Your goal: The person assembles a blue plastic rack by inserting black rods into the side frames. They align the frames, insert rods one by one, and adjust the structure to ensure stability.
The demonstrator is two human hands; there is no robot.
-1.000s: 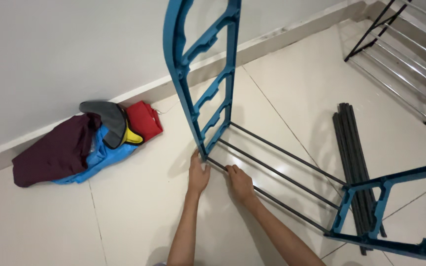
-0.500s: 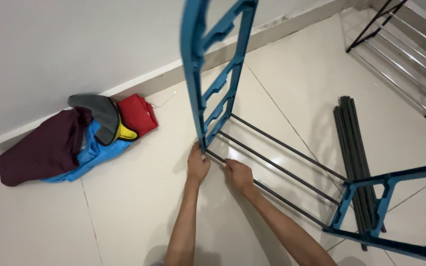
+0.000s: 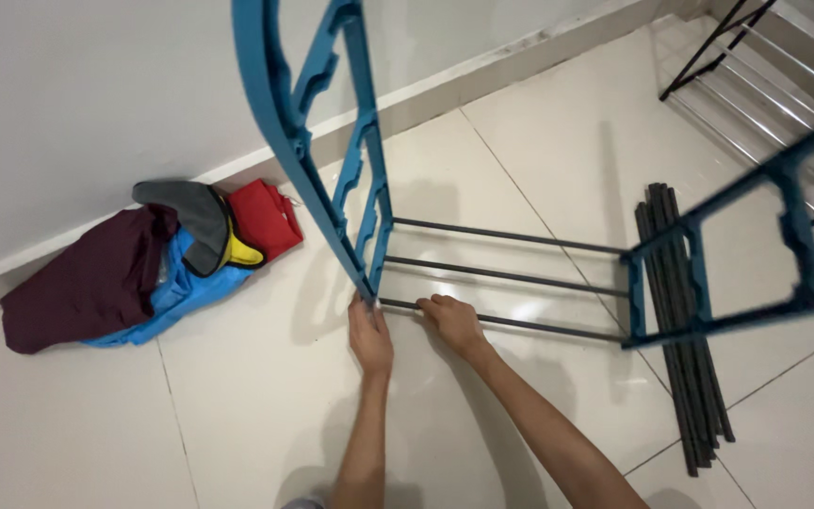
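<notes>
Left hand (image 3: 370, 336) presses flat, fingers extended, against the tall blue plastic side frame's (image 3: 317, 141) foot at centre frame; right hand (image 3: 451, 320) curls around the nearest thin dark metal rod (image 3: 520, 323).

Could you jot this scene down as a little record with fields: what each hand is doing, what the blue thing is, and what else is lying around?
Left hand: pressed against the bottom corner of the near blue side frame
Right hand: gripping the nearest dark rod close to that corner
Rack: three dark rods join the near frame to the far blue side frame, which is tilted
Spare rods: dark bundle on the floor tiles
Clothes pile: maroon, blue, grey, yellow and red, by the wall
Metal rack: top right corner
</notes>
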